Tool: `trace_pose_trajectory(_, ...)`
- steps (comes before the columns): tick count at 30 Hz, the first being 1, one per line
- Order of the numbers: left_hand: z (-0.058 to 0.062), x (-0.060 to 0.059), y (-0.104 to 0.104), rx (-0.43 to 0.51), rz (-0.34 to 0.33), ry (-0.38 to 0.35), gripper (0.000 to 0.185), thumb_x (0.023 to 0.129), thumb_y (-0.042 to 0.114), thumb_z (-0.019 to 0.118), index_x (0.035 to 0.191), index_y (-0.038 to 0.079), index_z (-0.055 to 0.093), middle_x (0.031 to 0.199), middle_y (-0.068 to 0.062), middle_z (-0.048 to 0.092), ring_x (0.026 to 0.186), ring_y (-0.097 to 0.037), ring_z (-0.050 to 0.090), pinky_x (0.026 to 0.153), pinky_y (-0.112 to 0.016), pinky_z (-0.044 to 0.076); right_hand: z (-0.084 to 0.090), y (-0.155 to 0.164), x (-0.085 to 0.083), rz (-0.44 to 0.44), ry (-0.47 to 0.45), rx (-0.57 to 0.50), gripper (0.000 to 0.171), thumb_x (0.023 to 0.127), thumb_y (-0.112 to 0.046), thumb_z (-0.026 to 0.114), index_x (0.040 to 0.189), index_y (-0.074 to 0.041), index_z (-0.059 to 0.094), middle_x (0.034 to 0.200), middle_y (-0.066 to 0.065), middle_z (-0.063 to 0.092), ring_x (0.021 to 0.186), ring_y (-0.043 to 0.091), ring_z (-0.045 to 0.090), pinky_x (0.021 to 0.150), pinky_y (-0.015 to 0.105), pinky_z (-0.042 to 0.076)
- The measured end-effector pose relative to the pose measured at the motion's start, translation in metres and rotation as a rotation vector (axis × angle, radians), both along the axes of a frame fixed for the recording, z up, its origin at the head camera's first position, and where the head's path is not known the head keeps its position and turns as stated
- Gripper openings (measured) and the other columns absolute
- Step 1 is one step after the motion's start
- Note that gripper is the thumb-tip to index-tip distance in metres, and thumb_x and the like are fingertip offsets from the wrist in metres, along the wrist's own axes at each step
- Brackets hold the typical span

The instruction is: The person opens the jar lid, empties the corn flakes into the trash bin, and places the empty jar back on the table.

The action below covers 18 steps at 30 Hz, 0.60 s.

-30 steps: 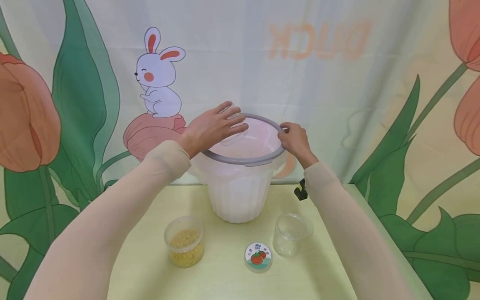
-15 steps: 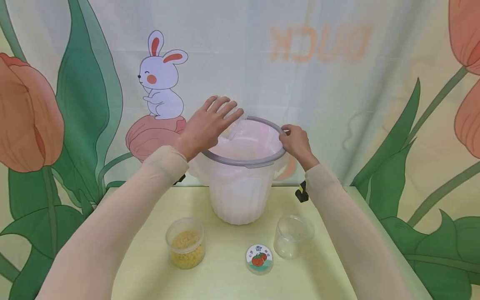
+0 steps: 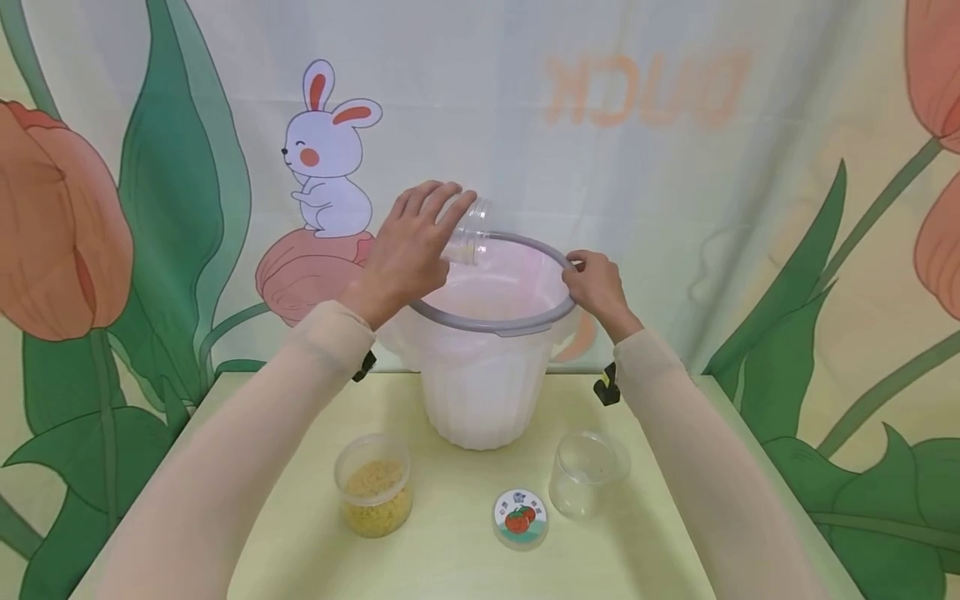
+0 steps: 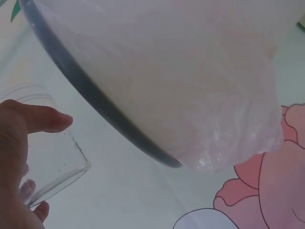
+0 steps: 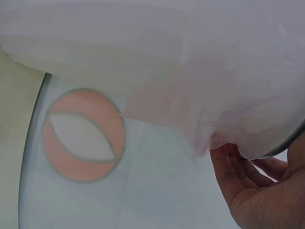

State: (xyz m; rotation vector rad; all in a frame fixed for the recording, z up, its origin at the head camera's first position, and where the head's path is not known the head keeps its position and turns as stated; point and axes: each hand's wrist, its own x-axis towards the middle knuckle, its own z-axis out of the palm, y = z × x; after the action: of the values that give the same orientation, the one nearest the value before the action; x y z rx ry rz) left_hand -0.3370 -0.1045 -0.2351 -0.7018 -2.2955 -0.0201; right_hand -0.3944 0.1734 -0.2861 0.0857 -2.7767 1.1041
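Head view, upper centre: my left hand (image 3: 405, 250) grips a clear jar (image 3: 472, 237), tilted; bin (image 3: 480, 400) opening lies below and right. Right hand (image 3: 597, 287), farther off, pinches the rim (image 3: 480, 322).

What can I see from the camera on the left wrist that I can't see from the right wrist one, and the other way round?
Only the left wrist view: the left hand holding a clear jar.

Only the right wrist view: the right hand gripping at the rim, and an orange-and-white round print on the backdrop.

Both: the grey rim and the pale plastic bag hanging over it.
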Motion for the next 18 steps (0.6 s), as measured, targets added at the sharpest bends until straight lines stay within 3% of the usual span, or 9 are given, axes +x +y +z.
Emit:
trace_pose_trajectory(8,0.0,0.011,0.001,0.104,0.008,-0.007,0.079,0.079,0.012,0.07,0.15,0.012,0.033,0.151,-0.012,0.04,0.14,-0.033,0.032,0.121,-0.045,0.024,0.002,0.0,0.001,0.003,0.004,-0.007,0.048,0.097,-0.021,0.047,0.142,-0.007,0.05,0.134,0.019,0.06,0.113,0.031,0.064,0.092,0.042,0.056)
trace_pose_trajectory(18,-0.007,0.021,-0.005,0.306,-0.048,-0.022,0.087,0.075,0.019,0.08,0.148,0.009,0.033,0.148,-0.012,0.041,0.137,-0.032,0.035,0.118,-0.044,0.028,0.001,-0.001,0.002,-0.006,-0.003,-0.001,0.049,0.096,-0.021,0.047,0.142,-0.007,0.05,0.134,0.02,0.06,0.112,0.032,0.065,0.092,0.042,0.055)
